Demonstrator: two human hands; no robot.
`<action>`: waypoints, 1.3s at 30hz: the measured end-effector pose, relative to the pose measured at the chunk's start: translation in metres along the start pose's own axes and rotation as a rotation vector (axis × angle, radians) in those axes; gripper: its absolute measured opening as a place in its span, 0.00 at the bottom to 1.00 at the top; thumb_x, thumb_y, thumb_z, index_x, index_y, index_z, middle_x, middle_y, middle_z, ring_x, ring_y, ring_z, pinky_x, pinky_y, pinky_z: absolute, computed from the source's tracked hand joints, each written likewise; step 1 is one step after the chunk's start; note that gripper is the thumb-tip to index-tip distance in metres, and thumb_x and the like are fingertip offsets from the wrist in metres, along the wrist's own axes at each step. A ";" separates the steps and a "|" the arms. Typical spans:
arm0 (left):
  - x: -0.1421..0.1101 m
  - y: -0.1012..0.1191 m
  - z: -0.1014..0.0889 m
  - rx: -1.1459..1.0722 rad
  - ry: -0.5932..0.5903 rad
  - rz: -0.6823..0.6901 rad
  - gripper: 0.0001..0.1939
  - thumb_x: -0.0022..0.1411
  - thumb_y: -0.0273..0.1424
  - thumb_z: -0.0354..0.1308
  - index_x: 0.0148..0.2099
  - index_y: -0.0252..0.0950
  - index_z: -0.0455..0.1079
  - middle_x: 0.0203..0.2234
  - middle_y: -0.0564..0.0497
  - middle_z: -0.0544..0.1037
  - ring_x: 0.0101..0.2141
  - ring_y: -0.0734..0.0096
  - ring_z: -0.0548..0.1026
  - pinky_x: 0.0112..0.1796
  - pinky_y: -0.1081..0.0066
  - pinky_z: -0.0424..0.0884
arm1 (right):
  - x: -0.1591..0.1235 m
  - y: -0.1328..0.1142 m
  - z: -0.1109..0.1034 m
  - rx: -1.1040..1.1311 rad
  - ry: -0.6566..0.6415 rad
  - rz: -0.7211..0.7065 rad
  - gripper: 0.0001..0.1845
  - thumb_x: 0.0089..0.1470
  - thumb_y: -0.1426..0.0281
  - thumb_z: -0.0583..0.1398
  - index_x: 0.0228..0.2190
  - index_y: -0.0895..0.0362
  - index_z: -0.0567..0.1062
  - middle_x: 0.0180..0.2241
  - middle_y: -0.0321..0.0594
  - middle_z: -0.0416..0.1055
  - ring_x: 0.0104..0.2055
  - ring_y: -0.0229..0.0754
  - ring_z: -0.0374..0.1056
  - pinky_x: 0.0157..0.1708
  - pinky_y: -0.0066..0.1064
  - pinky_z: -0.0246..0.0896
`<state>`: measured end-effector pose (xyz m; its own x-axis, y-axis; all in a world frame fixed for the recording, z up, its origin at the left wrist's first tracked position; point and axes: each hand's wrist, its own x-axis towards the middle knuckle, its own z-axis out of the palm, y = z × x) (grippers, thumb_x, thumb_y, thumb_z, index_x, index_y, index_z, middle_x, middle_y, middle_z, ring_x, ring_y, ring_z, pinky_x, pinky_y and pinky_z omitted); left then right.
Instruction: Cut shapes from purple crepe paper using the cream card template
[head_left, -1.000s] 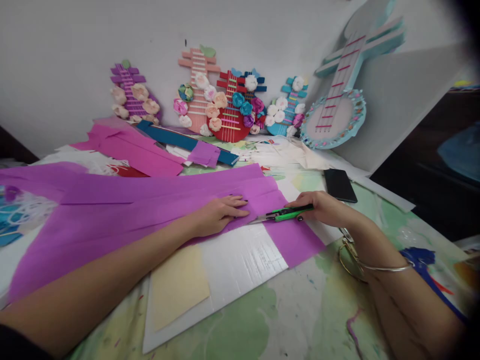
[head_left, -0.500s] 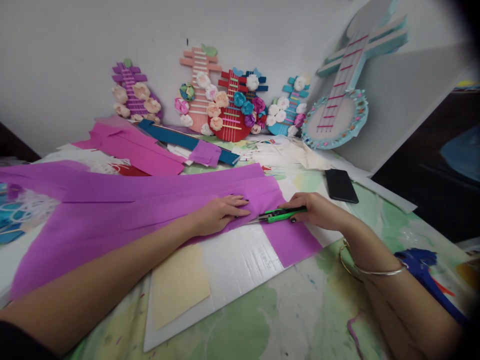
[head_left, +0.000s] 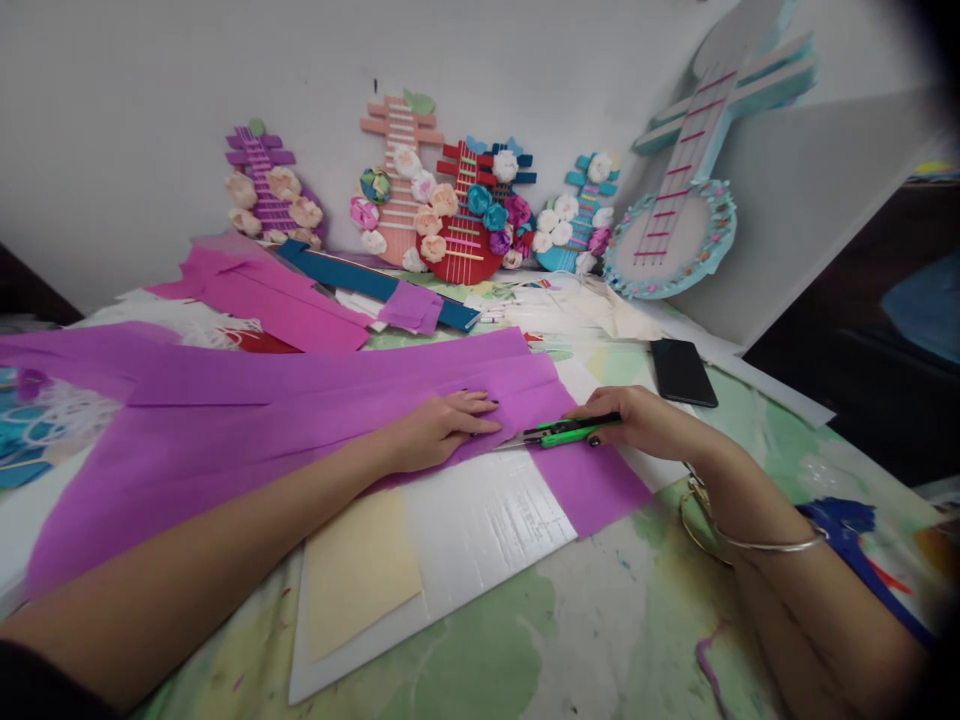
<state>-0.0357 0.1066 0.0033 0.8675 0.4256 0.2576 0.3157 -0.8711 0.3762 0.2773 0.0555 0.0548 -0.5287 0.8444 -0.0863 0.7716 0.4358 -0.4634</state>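
Note:
My left hand (head_left: 442,428) lies flat with fingers stretched over a large sheet of purple crepe paper (head_left: 247,420), pressing it down. In my right hand (head_left: 637,418) is a green and black utility knife (head_left: 562,431), its blade pointing left along the fold in the paper, just right of my left fingertips. Below the blade a purple strip (head_left: 589,485) hangs toward me across a white board (head_left: 480,525). A cream paper rectangle (head_left: 364,575) rests on the board's left part.
A black phone (head_left: 683,372) lies beyond my right hand. Blue-handled scissors (head_left: 855,540) sit by my right forearm. Pink crepe paper (head_left: 262,290) and a dark blue strip (head_left: 375,283) lie behind. Flower-decorated lute-shaped crafts (head_left: 457,215) lean on the wall.
My right hand and the knife have shifted slightly right, and the purple strip's lower edge has moved a little right too. My left hand has stayed in place.

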 end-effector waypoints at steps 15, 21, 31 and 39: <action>-0.001 -0.002 0.001 -0.054 0.024 0.016 0.20 0.67 0.23 0.48 0.57 0.42 0.69 0.59 0.47 0.66 0.61 0.63 0.61 0.61 0.53 0.56 | 0.000 -0.010 0.002 -0.015 -0.004 -0.008 0.24 0.49 0.77 0.59 0.46 0.45 0.79 0.37 0.35 0.77 0.37 0.41 0.70 0.40 0.29 0.62; -0.001 -0.003 0.002 -0.061 0.027 0.018 0.21 0.67 0.23 0.48 0.57 0.44 0.69 0.59 0.48 0.66 0.61 0.64 0.61 0.61 0.53 0.56 | -0.002 -0.010 -0.002 -0.004 -0.032 0.010 0.21 0.49 0.76 0.60 0.44 0.46 0.80 0.36 0.34 0.79 0.37 0.42 0.71 0.39 0.30 0.62; -0.001 0.000 -0.001 -0.069 0.024 0.002 0.20 0.67 0.23 0.48 0.58 0.44 0.69 0.60 0.48 0.66 0.61 0.64 0.61 0.61 0.54 0.56 | -0.002 -0.009 -0.002 -0.028 -0.019 0.002 0.22 0.50 0.75 0.60 0.45 0.46 0.79 0.38 0.35 0.78 0.39 0.44 0.71 0.40 0.31 0.62; -0.002 -0.007 0.000 -0.132 0.028 -0.031 0.25 0.65 0.19 0.45 0.58 0.45 0.67 0.58 0.52 0.67 0.61 0.67 0.61 0.61 0.54 0.56 | -0.003 -0.004 -0.003 -0.008 -0.008 0.005 0.21 0.51 0.74 0.59 0.46 0.45 0.79 0.36 0.36 0.77 0.38 0.43 0.70 0.39 0.32 0.62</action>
<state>-0.0392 0.1115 0.0000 0.8466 0.4597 0.2682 0.2870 -0.8187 0.4973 0.2766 0.0522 0.0590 -0.5274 0.8442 -0.0959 0.7773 0.4339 -0.4556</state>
